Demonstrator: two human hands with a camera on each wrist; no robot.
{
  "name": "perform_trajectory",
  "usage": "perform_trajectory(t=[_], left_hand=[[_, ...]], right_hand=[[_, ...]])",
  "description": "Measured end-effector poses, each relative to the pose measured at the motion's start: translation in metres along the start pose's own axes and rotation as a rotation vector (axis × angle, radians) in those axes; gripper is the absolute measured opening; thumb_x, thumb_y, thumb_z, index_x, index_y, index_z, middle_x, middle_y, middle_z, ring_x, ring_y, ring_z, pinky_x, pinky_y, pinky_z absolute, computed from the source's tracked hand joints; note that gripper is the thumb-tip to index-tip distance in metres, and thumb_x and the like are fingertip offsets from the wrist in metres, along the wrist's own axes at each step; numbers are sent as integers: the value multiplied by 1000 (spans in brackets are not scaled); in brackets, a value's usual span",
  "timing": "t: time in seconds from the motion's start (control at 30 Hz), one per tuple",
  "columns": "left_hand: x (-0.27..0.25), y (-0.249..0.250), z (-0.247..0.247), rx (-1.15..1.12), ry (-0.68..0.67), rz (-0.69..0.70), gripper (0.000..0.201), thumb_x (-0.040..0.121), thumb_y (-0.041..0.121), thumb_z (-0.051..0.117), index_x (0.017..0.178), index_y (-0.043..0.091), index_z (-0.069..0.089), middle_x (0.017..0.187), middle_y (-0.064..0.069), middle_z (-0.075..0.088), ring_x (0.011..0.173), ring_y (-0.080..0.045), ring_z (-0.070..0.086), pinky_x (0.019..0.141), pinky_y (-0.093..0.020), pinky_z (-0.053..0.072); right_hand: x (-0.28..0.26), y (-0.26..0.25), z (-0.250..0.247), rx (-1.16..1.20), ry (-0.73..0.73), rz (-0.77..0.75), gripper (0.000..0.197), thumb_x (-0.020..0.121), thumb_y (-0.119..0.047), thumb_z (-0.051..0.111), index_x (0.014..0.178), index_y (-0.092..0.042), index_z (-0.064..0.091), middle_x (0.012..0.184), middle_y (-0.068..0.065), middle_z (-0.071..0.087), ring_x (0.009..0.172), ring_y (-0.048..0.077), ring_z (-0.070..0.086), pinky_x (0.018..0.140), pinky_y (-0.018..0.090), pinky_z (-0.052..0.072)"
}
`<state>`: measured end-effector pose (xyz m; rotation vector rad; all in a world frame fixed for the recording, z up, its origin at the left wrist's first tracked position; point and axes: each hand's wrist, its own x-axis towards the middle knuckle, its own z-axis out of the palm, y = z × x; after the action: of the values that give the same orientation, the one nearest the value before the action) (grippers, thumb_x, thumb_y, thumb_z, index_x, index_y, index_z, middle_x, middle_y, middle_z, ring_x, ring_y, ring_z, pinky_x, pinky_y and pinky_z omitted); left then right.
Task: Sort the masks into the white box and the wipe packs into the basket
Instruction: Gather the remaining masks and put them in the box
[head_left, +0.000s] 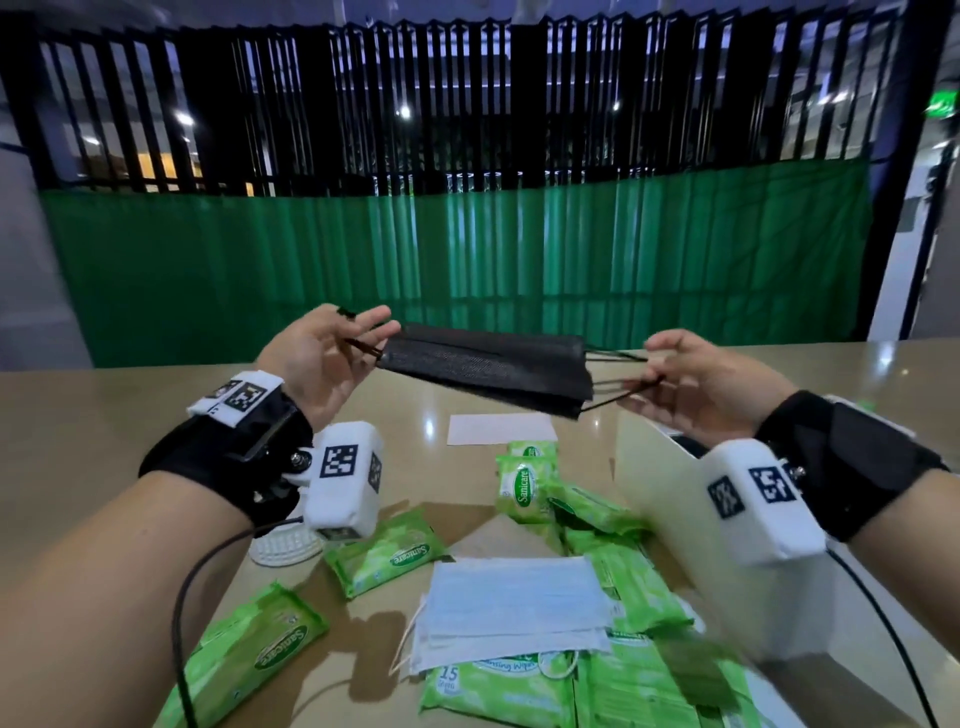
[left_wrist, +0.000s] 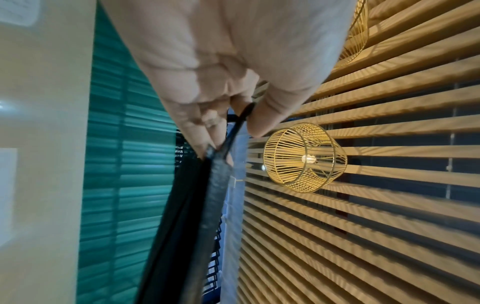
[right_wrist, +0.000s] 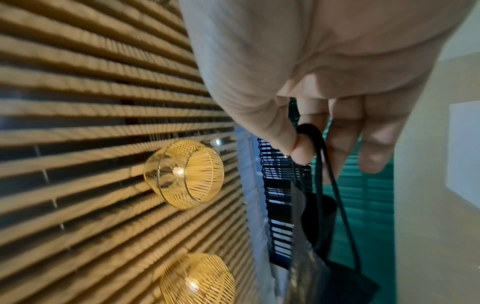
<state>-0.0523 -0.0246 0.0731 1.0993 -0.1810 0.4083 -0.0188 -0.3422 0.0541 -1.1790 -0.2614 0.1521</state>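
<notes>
A small stack of black masks (head_left: 485, 366) hangs stretched in the air between my two hands, above the table. My left hand (head_left: 332, 353) pinches the ear loops at the stack's left end (left_wrist: 221, 156). My right hand (head_left: 691, 382) pinches the loops on the right, a black loop (right_wrist: 315, 144) wrapped over its thumb. Pale blue and white masks (head_left: 514, 608) lie stacked on green wipe packs (head_left: 387, 553) near the table's front. The white box (head_left: 660, 499) stands under my right wrist. The white basket (head_left: 283, 551) is mostly hidden under my left wrist.
More green wipe packs (head_left: 524, 486) lie scattered over the tan table (head_left: 104, 415), some against the box. A white sheet of paper (head_left: 501, 428) lies further back. Beyond the table's far edge is a green and black fence (head_left: 467, 249).
</notes>
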Motion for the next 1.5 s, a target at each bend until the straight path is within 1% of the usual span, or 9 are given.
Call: perform_trajectory(t=[0.2,0.37,0.73,0.93,1.03,1.13,1.27,1.4,1.5], left_hand=[[-5,-31,19,198,-122,-59,40,84,-21,29,66,14,30,130,-6,53,95,-22,65,60,-19,54],[-3,-43,29,208,-124,-61,40,87,-19,33,64,13,31,130,-2,50,93,-18,62,60,-18,52],[9,-88,93,677,-314,-238,20,88,6,59,73,15,50,65,1,57,53,-9,49,51,-20,35],[30,-131,165,871,-397,-308,18,87,20,64,72,16,55,71,-3,56,63,-16,51,53,-22,36],[37,-148,196,1052,-447,-283,15,88,24,62,79,13,59,77,-6,57,70,-20,51,56,-23,37],[41,-162,220,1188,-461,-204,16,89,25,61,91,9,63,84,-7,55,76,-18,50,57,-24,36],[46,-186,235,1160,-465,-253,12,86,21,65,91,11,63,86,-5,56,80,-18,51,65,-25,41],[44,-205,233,1258,-526,-319,15,82,22,67,77,15,55,75,-6,51,70,-19,46,62,-29,40],[46,-208,222,1292,-546,-293,12,80,28,69,77,20,61,78,-4,56,72,-19,51,65,-26,42]], right_hand=[[3,-22,-15,265,61,-169,19,93,-3,45,79,-15,51,58,0,52,48,8,52,60,28,57],[5,-24,-33,-466,30,60,20,89,2,51,81,-17,51,59,0,42,35,6,35,40,20,38],[17,-76,-97,-438,352,27,26,95,9,31,105,5,55,81,13,53,57,12,42,40,12,43],[30,-99,-132,-562,410,110,42,94,11,28,136,17,31,64,9,52,46,11,51,41,14,43],[43,-99,-152,-699,415,160,28,92,18,17,115,27,5,43,5,45,31,10,41,34,13,33],[63,-97,-180,-801,509,167,32,91,20,19,91,15,51,62,11,44,49,16,44,32,12,36],[81,-82,-206,-949,448,234,42,90,20,26,62,-7,42,57,9,46,51,16,45,35,13,33],[75,-72,-222,-1072,476,351,6,90,0,55,86,-3,59,76,9,59,66,19,53,51,21,44],[66,-70,-223,-1205,465,426,19,90,-16,60,107,-6,63,102,11,65,95,25,60,57,21,40]])
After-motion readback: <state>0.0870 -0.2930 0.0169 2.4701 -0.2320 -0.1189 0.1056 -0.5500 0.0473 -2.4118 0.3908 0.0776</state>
